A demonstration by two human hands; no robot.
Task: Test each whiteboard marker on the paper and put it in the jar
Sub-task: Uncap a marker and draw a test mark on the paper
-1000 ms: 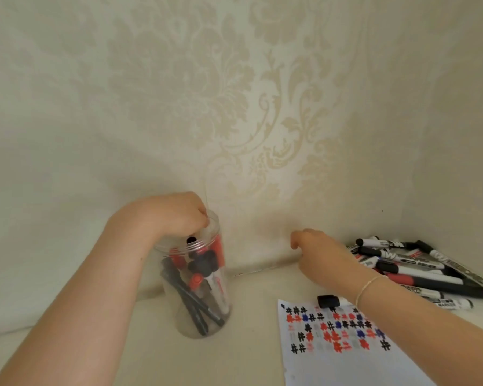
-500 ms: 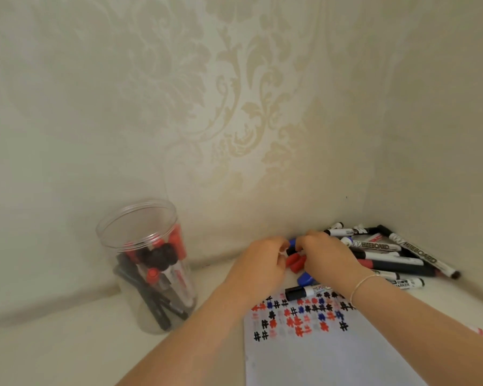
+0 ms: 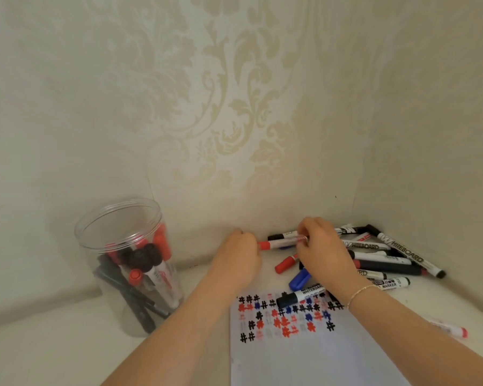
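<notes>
You hold one red-capped marker (image 3: pixel 282 242) level between both hands: your right hand (image 3: pixel 322 246) pinches its barrel, your left hand (image 3: pixel 239 256) curls round its red cap end. The one clear jar (image 3: pixel 129 263) stands well to the left on the tabletop (image 3: pixel 53 355), with several markers inside. One paper (image 3: pixel 313 355), covered in hash marks, lies beneath your wrists, a black-capped marker (image 3: pixel 299 296) on its top edge. A pile of loose markers (image 3: pixel 385 257) fills the corner; their number is unclear.

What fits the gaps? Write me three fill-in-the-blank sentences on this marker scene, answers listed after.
1. Both hands hold a marker whose cap is ____.
2. The tested markers stand in a clear ____ on the left side.
3. A black-capped marker lies across the top edge of the ____.

Missing words: red; jar; paper.
</notes>
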